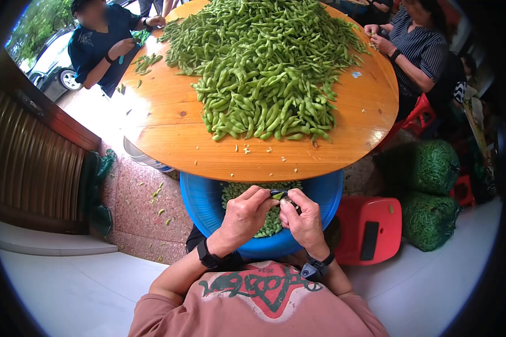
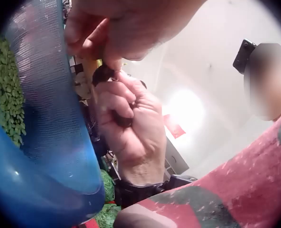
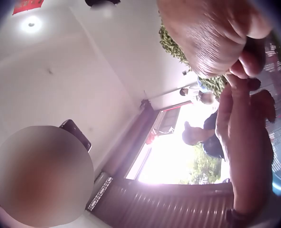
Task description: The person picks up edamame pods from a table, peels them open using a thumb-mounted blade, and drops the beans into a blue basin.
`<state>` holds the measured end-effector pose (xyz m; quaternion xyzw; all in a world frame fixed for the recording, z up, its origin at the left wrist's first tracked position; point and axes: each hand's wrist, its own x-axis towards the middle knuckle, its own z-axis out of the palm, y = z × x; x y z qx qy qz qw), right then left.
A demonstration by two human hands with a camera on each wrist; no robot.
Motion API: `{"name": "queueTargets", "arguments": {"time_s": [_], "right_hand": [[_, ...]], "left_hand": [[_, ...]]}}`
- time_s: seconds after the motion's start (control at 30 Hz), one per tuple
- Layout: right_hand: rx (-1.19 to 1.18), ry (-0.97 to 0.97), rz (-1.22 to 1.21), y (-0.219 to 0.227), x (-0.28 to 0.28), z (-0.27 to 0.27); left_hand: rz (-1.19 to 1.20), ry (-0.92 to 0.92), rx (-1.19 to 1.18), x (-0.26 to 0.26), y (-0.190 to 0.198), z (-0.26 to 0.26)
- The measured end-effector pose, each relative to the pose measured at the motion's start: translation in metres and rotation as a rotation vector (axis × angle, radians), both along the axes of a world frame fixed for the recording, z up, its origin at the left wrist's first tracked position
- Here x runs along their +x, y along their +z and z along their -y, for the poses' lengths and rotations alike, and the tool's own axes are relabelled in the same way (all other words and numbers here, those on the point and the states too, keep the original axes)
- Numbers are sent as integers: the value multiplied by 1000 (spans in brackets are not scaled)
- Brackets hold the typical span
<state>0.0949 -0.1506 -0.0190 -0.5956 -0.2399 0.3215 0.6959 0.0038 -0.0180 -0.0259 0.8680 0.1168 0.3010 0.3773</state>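
Note:
Over a blue basin [image 1: 194, 205], my left hand [image 1: 244, 213] and right hand [image 1: 302, 222] meet, fingertips close together. Between them they pinch a green soybean pod [image 1: 278, 196]; something dark covers a fingertip beside it. Shelled green beans [image 1: 270, 224] lie in the basin beneath. In the left wrist view the right hand [image 2: 135, 118] shows its curled fingers, and the left hand [image 2: 135, 23] fills the top. The right wrist view has the right hand [image 3: 212, 38] above the left hand [image 3: 247, 137], with the pod hidden behind fingers.
A large heap of soybean pods [image 1: 270, 73] covers much of the round wooden table [image 1: 163, 123]. People [image 1: 104, 48] work around it. A red plastic stool [image 1: 385, 224] stands to the right, by full green net sacks [image 1: 427, 219]. Loose pods [image 1: 161, 212] litter the left floor.

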Motion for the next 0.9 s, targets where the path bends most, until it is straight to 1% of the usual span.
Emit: {"name": "queueTargets", "arguments": {"time_s": [0.03,0.1,0.13,0.2,0.23,0.3,0.33,0.4,0.43,0.5,0.53,0.57,0.6,0.63,0.7,0.73,0.77,0.8,0.83,0.87,0.9], "right_hand": [[0,0,1,-1,0,0],[-49,-51,181,-3,0,0],[-46,-51,181,-1,0,0],[-67,-87,273,4,-1,-1],[-65,-87,275,2,0,-2],[-59,-107,471,-3,1,-4],[-57,-106,473,-2,2,-5],[-63,-96,535,0,1,-6],[-62,-94,535,1,1,-6],[-66,-59,305,1,2,-5],[-66,-59,304,0,3,-4],[-51,0,139,-4,6,-4],[-36,58,-26,-7,9,-3],[-37,58,-25,-10,13,-1],[6,211,-355,-13,19,1],[6,212,-355,-13,16,0],[-74,154,-239,-13,12,-3],[-154,96,-123,-13,8,-6],[-154,97,-123,-14,7,-8],[-162,6,299,-16,7,-10],[-165,-88,721,-16,7,-12]], "left_hand": [[1,0,0,1,1,1],[-37,19,204,1,7,3],[-37,19,206,2,6,3],[-22,33,346,4,2,4],[-20,34,348,5,1,7],[-26,67,354,7,0,11],[-25,69,355,7,2,11],[-153,15,392,5,6,10],[-153,17,392,4,6,9],[-95,-30,165,3,7,4],[-95,-31,165,2,4,-1],[-142,-93,58,0,-1,-9],[-188,-154,-50,1,2,-15],[-187,-154,-51,0,7,-16],[-461,-216,-698,-5,21,-16],[-541,-278,-755,-7,21,-22],[-541,-277,-755,-8,15,-20],[-487,-266,-844,-8,7,-16],[-431,-255,-931,-9,1,-14],[-431,-255,-931,-9,-3,-13],[-426,-265,-1006,-9,-4,-12]]}}
